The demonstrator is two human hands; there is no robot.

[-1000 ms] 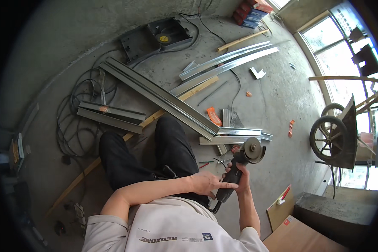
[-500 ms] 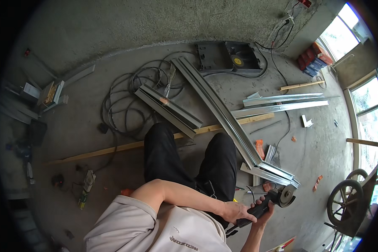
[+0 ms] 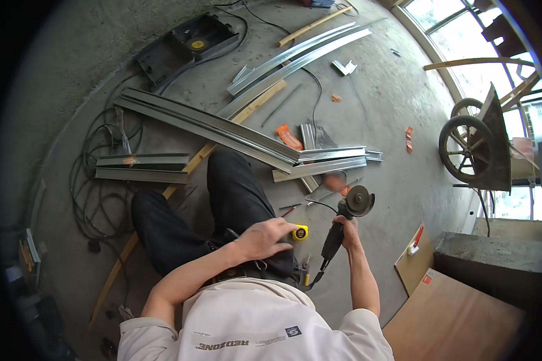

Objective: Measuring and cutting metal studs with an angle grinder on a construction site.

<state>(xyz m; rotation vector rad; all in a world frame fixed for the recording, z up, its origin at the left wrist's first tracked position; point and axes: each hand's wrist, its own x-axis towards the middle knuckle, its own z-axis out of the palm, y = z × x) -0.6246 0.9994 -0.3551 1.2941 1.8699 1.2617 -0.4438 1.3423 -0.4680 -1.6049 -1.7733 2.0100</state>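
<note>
My right hand (image 3: 347, 231) is closed around the dark body of an angle grinder (image 3: 333, 240). The grinder's disc (image 3: 359, 200) and guard point away from me, and its cord hangs down toward my hip. Over my thigh, my left hand (image 3: 265, 239) holds nothing; its fingers are stretched out and a little blurred. Just beyond its fingertips is a yellow tape measure (image 3: 300, 233). Metal channels (image 3: 322, 170) lie crossed on the floor ahead of the grinder, meeting a long metal channel (image 3: 208, 128) in front of my knees.
Shorter channels (image 3: 141, 174) and coiled cable (image 3: 84, 198) lie at left. More metal profiles (image 3: 307, 57) and a wooden batten (image 3: 259, 102) lie farther off. A black tool case (image 3: 162, 60) stands by the wall. At right are a wheelbarrow (image 3: 494, 141) and a wooden board (image 3: 451, 319).
My left hand has come off the grinder and moved left over my thigh. My right hand still grips the grinder, now held farther from my body. The view has turned right.
</note>
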